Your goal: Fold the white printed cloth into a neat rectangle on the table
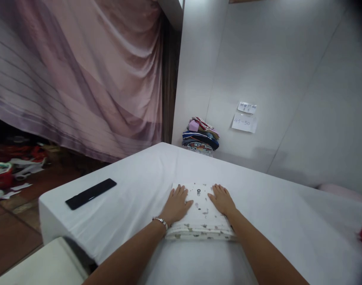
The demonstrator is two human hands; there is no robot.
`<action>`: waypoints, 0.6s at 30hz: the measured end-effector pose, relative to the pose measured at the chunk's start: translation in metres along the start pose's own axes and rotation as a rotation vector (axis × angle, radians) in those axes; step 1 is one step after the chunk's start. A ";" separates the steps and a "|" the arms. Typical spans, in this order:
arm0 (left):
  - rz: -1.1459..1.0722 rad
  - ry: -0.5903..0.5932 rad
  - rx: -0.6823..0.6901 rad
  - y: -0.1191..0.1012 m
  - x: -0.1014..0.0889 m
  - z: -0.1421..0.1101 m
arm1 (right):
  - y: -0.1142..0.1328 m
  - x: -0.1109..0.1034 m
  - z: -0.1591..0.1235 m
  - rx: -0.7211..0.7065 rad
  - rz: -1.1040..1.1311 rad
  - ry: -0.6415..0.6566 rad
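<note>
A folded white cloth [200, 215] with small grey and brown printed figures lies near the front of the white-covered table [133, 190]. Its layered edge faces me. My left hand [176, 204] rests flat on the cloth's left side, fingers spread, with a bracelet [160, 222] at the wrist. On the right side my right hand [222, 200] also lies flat, its fingers pointing away from me. Neither hand grips anything. Between them the printed middle of the cloth is visible.
A long black flat object [91, 193] lies on the table's left. Folded clothes [201, 134] are stacked at the far edge by the wall, where paper notes [244, 122] hang. A pink curtain [115, 71] hangs at left; a pale seat [41, 265] stands at lower left.
</note>
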State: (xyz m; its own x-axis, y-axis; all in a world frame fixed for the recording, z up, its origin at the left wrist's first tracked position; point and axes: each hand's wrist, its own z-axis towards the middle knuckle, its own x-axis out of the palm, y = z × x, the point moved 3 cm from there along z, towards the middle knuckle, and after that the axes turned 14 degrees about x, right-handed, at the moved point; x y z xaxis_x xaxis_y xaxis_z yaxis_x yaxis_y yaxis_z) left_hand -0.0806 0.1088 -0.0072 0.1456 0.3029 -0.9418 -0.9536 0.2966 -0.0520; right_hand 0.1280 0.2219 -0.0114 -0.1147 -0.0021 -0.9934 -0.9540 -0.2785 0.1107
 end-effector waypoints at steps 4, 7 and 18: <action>-0.015 -0.020 0.006 0.004 0.005 0.002 | 0.000 -0.008 0.003 0.019 0.041 0.077; -0.040 -0.047 -0.020 0.007 0.006 0.005 | -0.010 -0.018 -0.004 0.070 0.155 0.092; -0.168 -0.117 -0.465 0.041 -0.010 0.001 | -0.076 -0.006 -0.051 0.477 0.447 0.071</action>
State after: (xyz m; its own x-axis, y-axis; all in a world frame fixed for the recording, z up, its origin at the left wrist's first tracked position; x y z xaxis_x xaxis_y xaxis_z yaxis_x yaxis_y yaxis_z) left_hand -0.1210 0.1192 0.0002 0.3100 0.3932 -0.8656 -0.9271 -0.0768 -0.3669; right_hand 0.2150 0.1940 -0.0155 -0.5256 -0.0872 -0.8462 -0.8386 0.2202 0.4982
